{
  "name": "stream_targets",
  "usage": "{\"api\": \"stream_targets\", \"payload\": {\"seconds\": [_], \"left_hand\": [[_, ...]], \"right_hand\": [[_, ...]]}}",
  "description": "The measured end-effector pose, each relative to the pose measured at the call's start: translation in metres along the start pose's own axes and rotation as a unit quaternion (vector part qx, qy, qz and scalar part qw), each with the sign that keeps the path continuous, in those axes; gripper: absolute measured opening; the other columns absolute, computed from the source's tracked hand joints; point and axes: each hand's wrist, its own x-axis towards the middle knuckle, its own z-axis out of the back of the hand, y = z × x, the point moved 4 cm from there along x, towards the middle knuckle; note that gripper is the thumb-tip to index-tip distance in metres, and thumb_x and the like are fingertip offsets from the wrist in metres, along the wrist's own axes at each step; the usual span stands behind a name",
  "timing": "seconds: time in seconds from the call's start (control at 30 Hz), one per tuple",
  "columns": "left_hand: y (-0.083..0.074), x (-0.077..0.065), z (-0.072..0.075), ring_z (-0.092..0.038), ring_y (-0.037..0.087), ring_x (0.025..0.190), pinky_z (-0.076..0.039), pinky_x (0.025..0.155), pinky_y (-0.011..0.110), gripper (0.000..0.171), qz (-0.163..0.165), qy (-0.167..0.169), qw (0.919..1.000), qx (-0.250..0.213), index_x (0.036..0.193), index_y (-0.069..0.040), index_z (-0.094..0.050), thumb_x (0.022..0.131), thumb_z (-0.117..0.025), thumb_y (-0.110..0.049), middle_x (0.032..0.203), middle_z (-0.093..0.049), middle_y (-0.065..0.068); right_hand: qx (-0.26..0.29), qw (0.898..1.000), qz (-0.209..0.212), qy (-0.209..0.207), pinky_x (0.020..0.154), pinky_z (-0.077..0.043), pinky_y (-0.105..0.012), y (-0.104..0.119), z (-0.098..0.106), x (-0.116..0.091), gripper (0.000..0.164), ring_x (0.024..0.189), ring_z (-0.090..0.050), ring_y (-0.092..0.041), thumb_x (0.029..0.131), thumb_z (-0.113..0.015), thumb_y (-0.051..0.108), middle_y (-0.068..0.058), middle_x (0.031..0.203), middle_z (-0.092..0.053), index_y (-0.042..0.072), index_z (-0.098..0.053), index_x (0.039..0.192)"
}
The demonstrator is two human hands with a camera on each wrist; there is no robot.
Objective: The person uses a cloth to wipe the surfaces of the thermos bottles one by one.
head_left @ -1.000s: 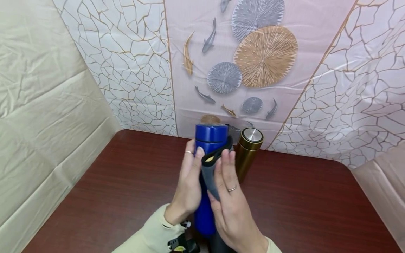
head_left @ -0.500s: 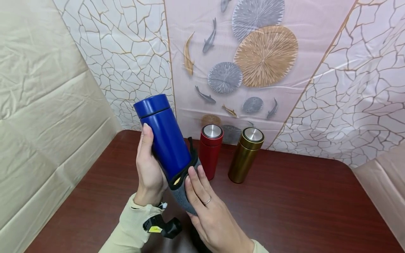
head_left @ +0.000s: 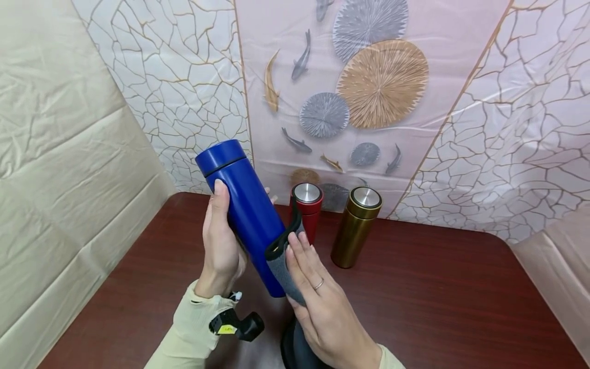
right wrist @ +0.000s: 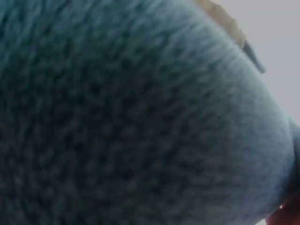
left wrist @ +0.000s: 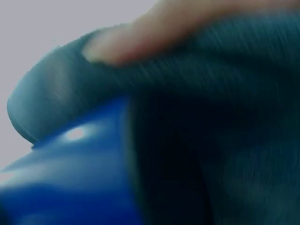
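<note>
In the head view my left hand [head_left: 223,251] grips a blue thermos bottle [head_left: 246,205], thumb along its near side. The bottle is tilted, its lid up to the left and its base down to the right. My right hand [head_left: 327,302] pinches a grey fabric bottle sleeve [head_left: 288,277] with black trim, fingers laid along its outside. The sleeve's mouth is against the lower part of the bottle, whose base shows beside it. In the left wrist view the blue bottle [left wrist: 75,164] lies at the sleeve's dark opening. Grey fabric [right wrist: 140,117] fills most of the right wrist view.
A red thermos bottle [head_left: 310,215] and a gold one [head_left: 357,225], both with silver tops, stand at the back of the dark red-brown table [head_left: 438,287]. Below my right hand is a dark grey and black piece [head_left: 297,343]. A patterned cloth [head_left: 322,169] hangs behind.
The blue bottle has swung left from nearly upright, uncovering the red one. Half a second ago the sleeve hid its base; now the base shows beside the sleeve's mouth, which has shifted slightly right.
</note>
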Motion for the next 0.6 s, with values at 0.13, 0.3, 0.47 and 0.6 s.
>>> {"api": "stream_targets", "payload": {"seconds": [0.13,0.3,0.47,0.6], "left_hand": [[0.0,0.0024,-0.0004,-0.077,0.03,0.094,-0.062,0.085,0.047,0.047,-0.04,-0.004,0.9992,0.004,0.147,-0.015,-0.034,0.109,-0.035,-0.042,0.12,-0.067,0.013],[0.0001,0.0039,0.001,-0.076,0.024,0.081,-0.064,0.076,0.044,0.047,-0.039,-0.028,0.9988,0.008,0.146,-0.017,-0.036,0.108,-0.034,-0.045,0.113,-0.065,0.01],[0.0009,0.0008,0.0033,-0.073,0.02,0.081,-0.063,0.074,0.04,0.06,-0.008,-0.051,0.9985,0.015,0.14,-0.015,-0.046,0.107,-0.02,-0.058,0.106,-0.066,0.004],[0.0029,-0.0039,0.0019,-0.072,0.02,0.085,-0.062,0.078,0.039,0.059,0.012,-0.06,0.9976,0.031,0.139,-0.013,-0.048,0.109,-0.016,-0.053,0.107,-0.067,0.003]], "right_hand": [[-0.007,0.999,0.027,0.02,0.129,-0.017,-0.034,0.0051,-0.0013,0.0003,0.053,0.157,-0.021,-0.036,0.111,-0.036,0.023,-0.025,0.165,-0.028,-0.013,-0.036,0.15],[-0.055,0.995,0.07,0.044,0.129,-0.017,-0.038,0.0102,-0.0031,0.0005,0.052,0.156,-0.024,-0.039,0.11,-0.035,0.023,-0.025,0.162,-0.033,-0.012,-0.041,0.149],[-0.086,0.992,0.067,0.07,0.13,-0.015,-0.038,0.0101,-0.005,-0.0001,0.054,0.156,-0.024,-0.041,0.111,-0.032,0.026,-0.024,0.163,-0.034,-0.009,-0.039,0.151],[-0.076,0.993,0.05,0.074,0.13,-0.014,-0.036,0.0075,-0.0062,-0.0012,0.054,0.156,-0.022,-0.04,0.111,-0.032,0.027,-0.023,0.164,-0.031,-0.008,-0.037,0.152]]}}
